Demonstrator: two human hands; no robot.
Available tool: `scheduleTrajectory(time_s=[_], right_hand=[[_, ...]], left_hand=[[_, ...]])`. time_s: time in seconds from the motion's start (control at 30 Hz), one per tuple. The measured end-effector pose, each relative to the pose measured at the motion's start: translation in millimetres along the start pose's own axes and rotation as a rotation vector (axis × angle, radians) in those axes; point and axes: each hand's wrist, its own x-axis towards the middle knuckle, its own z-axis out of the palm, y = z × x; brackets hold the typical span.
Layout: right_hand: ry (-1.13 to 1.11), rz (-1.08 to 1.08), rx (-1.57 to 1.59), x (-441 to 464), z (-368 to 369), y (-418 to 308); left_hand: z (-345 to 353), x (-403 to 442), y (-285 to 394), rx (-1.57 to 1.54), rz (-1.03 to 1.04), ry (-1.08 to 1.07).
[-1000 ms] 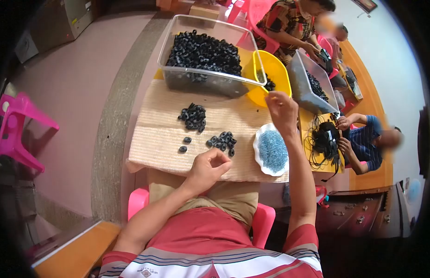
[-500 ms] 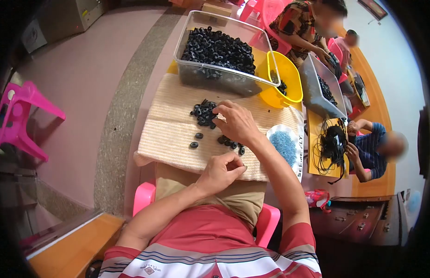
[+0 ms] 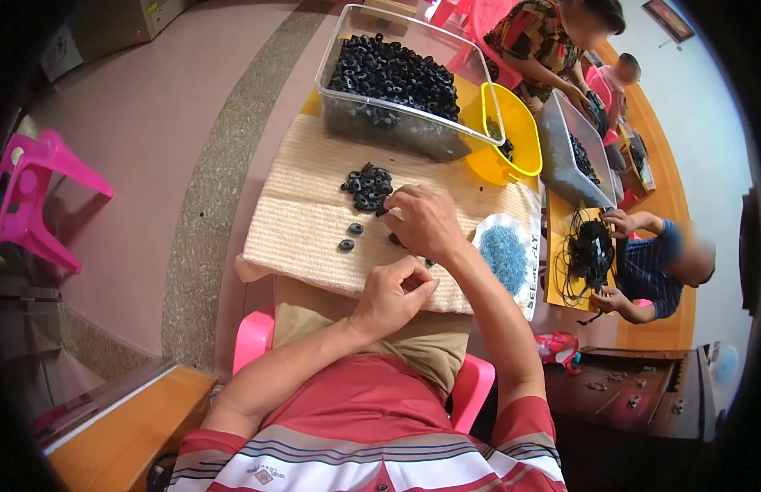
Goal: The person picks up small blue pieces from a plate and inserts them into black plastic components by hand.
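My right hand (image 3: 427, 221) is at the near right edge of a small pile of black oval plastic parts (image 3: 369, 187) on a striped cream towel. Its fingers are bent down, with a black part at the fingertips. Two loose black parts (image 3: 352, 238) lie between the pile and me; others are mostly hidden under my right hand and wrist. My left hand (image 3: 394, 297) is at the towel's near edge, thumb and forefinger pinched together. Whatever it holds is too small to make out. A white dish of small clear-blue pieces (image 3: 503, 256) stands right of my right forearm.
At the back of the towel (image 3: 294, 189) stands a clear bin (image 3: 393, 135) full of black parts, beside a yellow tub (image 3: 524, 156). Further right are another bin (image 3: 561, 193), black cords (image 3: 590, 254) and several seated people. A pink stool (image 3: 48, 193) is on the left.
My right hand has drawn back slightly from the pile toward me and now covers more of the loose parts. My left hand stays pinched near the edge. The view has shifted slightly.
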Motion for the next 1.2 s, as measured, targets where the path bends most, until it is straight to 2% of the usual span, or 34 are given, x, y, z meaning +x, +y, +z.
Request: scheduleTrajectory(time_s=[0.1, 0.3, 0.4, 0.5, 0.53, 0.67, 0.77, 0.87, 0.9, 0.97, 1.07, 1.17, 1.2], right_hand=[[-0.014, 0.000, -0.004, -4, 1, -2], [-0.050, -0.115, 0.010, -8, 4, -20], [-0.085, -0.197, -0.074, -4, 14, -27], [-0.106, -0.260, -0.124, 0, 25, -26], [-0.030, -0.353, -0.097, 0, 25, -26], [-0.012, -0.398, -0.185, -2, 21, -28], [0.116, -0.412, -0.116, -1, 28, -15], [0.202, -0.188, 0.143, -15, 10, -13], [0.283, -0.194, 0.253, -19, 5, -6], [0.276, -0.087, 0.410, -32, -8, -4], [0.209, 0.134, 1.071, -55, -9, -12], [0.119, 0.221, 1.100, -65, -13, -11], [0.125, 0.242, 1.209, -67, -15, -13]], left_hand=[[4, -3, -3, -0.011, 0.104, 0.045], [9, -6, -4, 0.135, 0.454, 0.193], [10, -11, -3, 0.080, 0.425, 0.173], [10, -6, -3, 0.096, 0.560, 0.231], [10, -6, -3, 0.098, 0.533, 0.239], [8, -7, -2, 0.076, 0.438, 0.262], [5, -4, 0, 0.084, 0.444, 0.301], [2, 1, -5, -0.015, 0.387, 0.421], [2, 3, -10, -0.072, 0.348, 0.469], [-6, 8, -10, -0.177, 0.255, 0.479], [-7, 18, -7, -0.454, 0.136, 0.393], [-10, 16, -17, -0.366, 0.128, 0.252], [-9, 16, -17, -0.361, 0.113, 0.256]])
